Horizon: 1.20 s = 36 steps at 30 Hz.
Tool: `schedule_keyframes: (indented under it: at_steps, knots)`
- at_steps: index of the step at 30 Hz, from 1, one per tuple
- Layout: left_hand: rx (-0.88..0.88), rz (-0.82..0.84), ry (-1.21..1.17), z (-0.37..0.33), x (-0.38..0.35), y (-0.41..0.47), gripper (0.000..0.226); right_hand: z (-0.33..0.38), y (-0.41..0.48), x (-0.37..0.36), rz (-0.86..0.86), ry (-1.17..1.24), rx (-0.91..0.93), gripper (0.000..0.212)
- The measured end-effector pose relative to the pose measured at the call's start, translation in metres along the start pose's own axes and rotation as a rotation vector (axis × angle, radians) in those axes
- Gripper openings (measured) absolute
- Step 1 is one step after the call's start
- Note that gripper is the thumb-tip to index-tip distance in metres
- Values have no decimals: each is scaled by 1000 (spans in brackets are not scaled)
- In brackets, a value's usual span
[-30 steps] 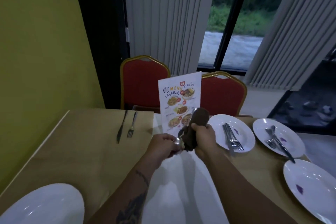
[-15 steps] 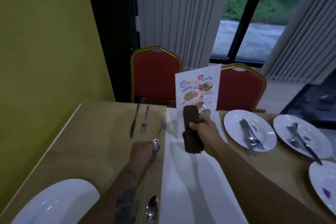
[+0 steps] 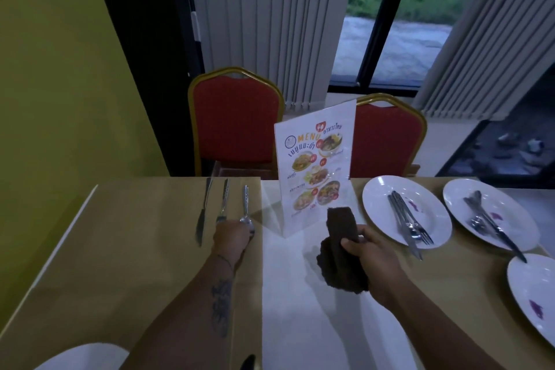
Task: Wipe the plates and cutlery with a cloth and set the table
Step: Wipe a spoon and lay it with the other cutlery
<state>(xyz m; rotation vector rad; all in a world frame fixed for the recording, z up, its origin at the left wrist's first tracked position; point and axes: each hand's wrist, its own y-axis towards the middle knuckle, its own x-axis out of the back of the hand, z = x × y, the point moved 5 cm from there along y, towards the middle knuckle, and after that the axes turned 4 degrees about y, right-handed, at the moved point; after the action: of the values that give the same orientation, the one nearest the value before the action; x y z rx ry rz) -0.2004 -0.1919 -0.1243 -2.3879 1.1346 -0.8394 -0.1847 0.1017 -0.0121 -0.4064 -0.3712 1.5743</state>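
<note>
A: What's cropped?
B: White plate bottom left, cut by the bottom edge. Right plate runs off the right edge. Dark utensil tip at the bottom edge, rest out of frame.

A: Occlusions?
B: Left hand covers the spoon bowl's near side and the fork tines. Right hand hides part of the brown cloth.

A: Unreadable?
B: Small print on the menu card. Cutlery piled on the middle plate overlaps, count unclear.
</note>
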Motion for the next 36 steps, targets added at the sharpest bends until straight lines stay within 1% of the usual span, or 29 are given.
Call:
schedule_keyframes:
  at_steps: [2,4,9,13,19,24,27,29,33,36]
  knots:
    - [7,-25,75,-8,-3,6,36,0,0,8,-60,15,34,11]
    - [-36,-47,201,-14,-6,11,29,0,1,15,-83,48,48,12]
    - [-111,-53,280,-22,-9,11,19,2,-5,19,-64,113,50,12]
    - [-173,-66,335,-28,-9,8,22,2,-7,20,-34,137,39,16]
    - [-230,-103,441,-30,-8,-1,37,0,-10,25,-18,153,5,18]
    - [-240,-99,418,-29,-4,-11,30,-6,-3,31,-53,113,8,17]
    - [-225,-126,398,-27,3,-27,32,-6,-1,33,-56,112,6,17]
    - [-222,-113,393,-26,4,-40,33,-5,-1,35,-44,109,4,14]
    - [-198,-34,394,-16,-1,-61,37,-4,1,50,-40,108,12,16]
    - [-116,62,328,-8,-24,-79,28,-6,1,78,-49,85,33,17]
